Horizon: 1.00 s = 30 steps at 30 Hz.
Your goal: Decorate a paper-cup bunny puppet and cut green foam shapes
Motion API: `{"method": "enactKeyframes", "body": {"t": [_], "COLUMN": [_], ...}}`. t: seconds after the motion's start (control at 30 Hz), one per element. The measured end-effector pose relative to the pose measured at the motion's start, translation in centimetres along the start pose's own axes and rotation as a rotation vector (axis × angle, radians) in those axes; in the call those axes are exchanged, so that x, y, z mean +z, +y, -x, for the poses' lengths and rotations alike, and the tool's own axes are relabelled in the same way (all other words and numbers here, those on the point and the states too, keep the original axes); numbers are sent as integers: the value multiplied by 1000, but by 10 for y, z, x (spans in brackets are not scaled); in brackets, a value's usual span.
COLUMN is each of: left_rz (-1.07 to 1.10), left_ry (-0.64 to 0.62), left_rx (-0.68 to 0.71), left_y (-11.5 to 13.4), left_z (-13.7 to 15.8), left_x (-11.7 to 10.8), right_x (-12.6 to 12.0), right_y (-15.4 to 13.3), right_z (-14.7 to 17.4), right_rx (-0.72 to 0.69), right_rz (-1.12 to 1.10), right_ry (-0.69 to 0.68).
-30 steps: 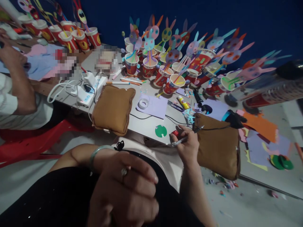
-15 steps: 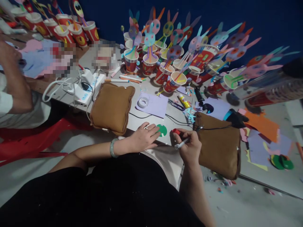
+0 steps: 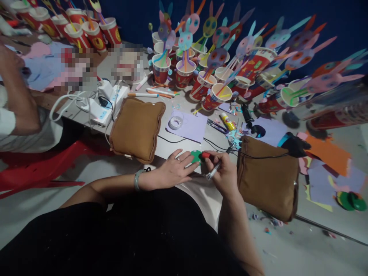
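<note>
My left hand (image 3: 176, 169) lies nearly flat at the table's front edge, fingers spread, with the fingertips at a green paper disc (image 3: 196, 156) and partly over it. Small pale marks show on the disc. Just right of it, my right hand (image 3: 225, 172) is closed around a silver-grey pen (image 3: 213, 171) that slants down to the left. A small red piece (image 3: 205, 154) sticks out between its thumb and fingers, close to the disc's right edge. What kind of thing the red piece is, I cannot make out.
Brown cushions (image 3: 138, 128) (image 3: 267, 178) flank the work spot. Beyond lie purple paper (image 3: 191, 132), a tape roll (image 3: 176, 122), scissors (image 3: 217, 125) and a glue stick (image 3: 227, 121). Paper cups (image 3: 217, 97) with rabbit figures stand behind. A power strip (image 3: 105, 109) and a co-worker's arm (image 3: 24, 103) are left.
My right hand has moved left with the pen and red piece, bringing the red piece to the disc's edge. My left fingers spread a little more. The view has shifted slightly.
</note>
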<state>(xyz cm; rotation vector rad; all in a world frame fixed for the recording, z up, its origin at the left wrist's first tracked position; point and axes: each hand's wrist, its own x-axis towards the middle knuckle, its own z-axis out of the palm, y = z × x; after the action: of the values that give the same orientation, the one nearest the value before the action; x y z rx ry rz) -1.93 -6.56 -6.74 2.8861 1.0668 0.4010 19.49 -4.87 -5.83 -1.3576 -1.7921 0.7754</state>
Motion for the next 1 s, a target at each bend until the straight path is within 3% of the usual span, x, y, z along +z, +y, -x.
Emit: {"method": "enactKeyframes", "body": {"t": [0.3,0.7,1.0], "left_rz": [12,-3,7], "left_ry": [15,17,-3], "left_rx": [49,48,-4], "left_y": [0,-1,1], "left_z": [-2,0,0], "left_x": [4,6,3], "right_x": [4,9,16], "right_y": [2,7,4], "right_z": [-9,-3,-2], "right_rx": [-56,28,38], "right_rz": [182,-134,-111], "right_ry": [-98,-26,39]}}
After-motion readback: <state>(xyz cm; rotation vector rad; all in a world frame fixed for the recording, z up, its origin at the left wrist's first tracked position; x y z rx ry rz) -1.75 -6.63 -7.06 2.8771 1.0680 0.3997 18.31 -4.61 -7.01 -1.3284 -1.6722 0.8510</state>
